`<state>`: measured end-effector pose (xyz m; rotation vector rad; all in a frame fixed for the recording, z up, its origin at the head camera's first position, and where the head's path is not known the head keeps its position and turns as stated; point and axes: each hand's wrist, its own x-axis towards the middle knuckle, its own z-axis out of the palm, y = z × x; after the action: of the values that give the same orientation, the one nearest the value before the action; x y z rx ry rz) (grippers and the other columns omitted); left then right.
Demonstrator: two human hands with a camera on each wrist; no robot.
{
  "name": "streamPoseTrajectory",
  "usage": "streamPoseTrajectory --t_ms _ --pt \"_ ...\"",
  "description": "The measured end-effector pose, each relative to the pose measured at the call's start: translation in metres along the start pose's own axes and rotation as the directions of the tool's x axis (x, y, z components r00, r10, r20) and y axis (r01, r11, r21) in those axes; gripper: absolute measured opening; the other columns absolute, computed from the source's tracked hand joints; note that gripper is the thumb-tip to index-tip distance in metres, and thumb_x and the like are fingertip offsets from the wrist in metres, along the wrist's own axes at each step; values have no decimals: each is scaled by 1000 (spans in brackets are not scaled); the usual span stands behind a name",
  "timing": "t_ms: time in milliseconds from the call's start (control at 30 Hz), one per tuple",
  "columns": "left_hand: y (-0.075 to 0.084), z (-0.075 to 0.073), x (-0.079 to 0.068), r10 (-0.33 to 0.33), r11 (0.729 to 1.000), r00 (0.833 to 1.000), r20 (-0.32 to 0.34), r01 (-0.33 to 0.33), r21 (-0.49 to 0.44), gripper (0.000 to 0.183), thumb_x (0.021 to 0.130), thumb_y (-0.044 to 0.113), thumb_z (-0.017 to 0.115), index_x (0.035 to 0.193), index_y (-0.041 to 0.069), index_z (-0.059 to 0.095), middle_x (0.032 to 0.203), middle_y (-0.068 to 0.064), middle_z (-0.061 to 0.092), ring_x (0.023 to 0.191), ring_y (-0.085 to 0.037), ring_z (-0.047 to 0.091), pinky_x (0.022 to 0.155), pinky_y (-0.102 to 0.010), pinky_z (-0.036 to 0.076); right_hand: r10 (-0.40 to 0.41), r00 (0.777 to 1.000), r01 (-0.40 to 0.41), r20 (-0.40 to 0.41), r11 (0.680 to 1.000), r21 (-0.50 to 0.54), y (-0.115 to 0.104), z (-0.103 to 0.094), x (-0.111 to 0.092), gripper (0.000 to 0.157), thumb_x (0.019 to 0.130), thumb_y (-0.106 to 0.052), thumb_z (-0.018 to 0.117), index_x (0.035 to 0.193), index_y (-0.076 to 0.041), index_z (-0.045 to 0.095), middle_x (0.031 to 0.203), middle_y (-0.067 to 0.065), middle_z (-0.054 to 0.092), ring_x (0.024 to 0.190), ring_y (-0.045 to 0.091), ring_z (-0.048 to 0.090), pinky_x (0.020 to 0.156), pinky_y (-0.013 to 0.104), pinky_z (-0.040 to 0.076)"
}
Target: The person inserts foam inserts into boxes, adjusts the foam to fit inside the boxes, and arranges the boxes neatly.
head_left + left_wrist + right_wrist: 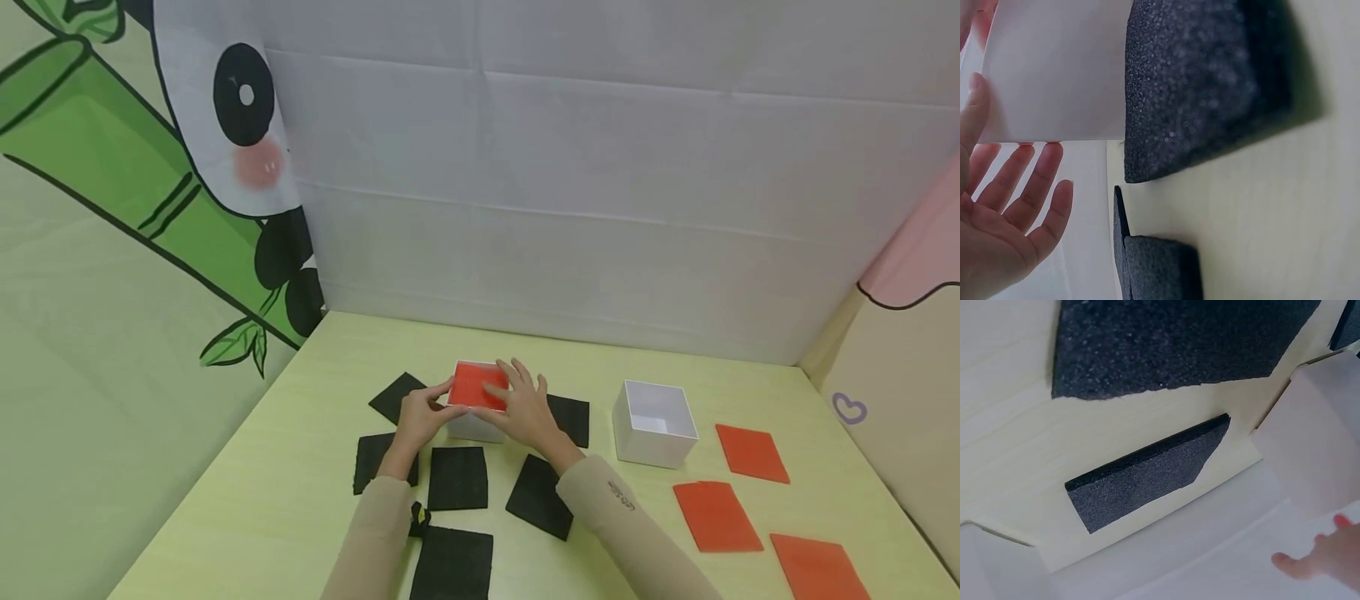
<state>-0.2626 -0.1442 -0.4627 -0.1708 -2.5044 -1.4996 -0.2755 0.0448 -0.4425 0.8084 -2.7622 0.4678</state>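
Observation:
A red foam square (474, 385) lies level in the mouth of a white box (474, 429), filling most of the opening. My left hand (422, 414) holds the box at its near left corner, thumb on the front and fingers along the left side. In the left wrist view, the thumb and fingertips of the left hand (1010, 219) meet the box wall (1060, 75). Over the box's right part is my right hand (527, 406), fingers spread above the red square and thumb by the front rim. The right wrist view catches only part of this right hand (1329, 553).
Several black foam squares (458, 478) surround the box on the pale table. A second white box (656, 423), uncovered, stands to the right. Beyond it lie red foam squares (717, 517). A white backdrop (570, 208) rises behind the table.

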Motion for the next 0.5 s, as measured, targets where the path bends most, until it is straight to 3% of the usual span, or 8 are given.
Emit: streamPoseTrajectory --t_ms 133,300,500 --pt "-1 0 0 -2 1000 1000 6 2 0 59 70 26 76 121 7 56 116 -16 56 71 -20 64 62 -31 50 -84 994 86 69 996 -32 -1 0 -2 57 82 -58 49 124 -20 56 136 6 40 131 28 15 91 68 7" --pt "-1 0 -1 -2 1000 1000 0 2 0 58 70 24 76 121 7 56 116 -15 57 70 -19 63 60 -28 49 -84 991 92 100 993 -72 -3 1 0 58 82 -61 45 124 -23 56 133 4 45 131 28 17 89 70 0" --pt "2 -1 -1 43 999 999 -14 -43 6 56 69 21 77 119 4 58 112 -18 58 68 -20 64 56 -28 48 -78 989 92 127 990 -108 -5 2 3 57 81 -63 42 120 -24 60 129 3 49 129 29 21 87 71 0"
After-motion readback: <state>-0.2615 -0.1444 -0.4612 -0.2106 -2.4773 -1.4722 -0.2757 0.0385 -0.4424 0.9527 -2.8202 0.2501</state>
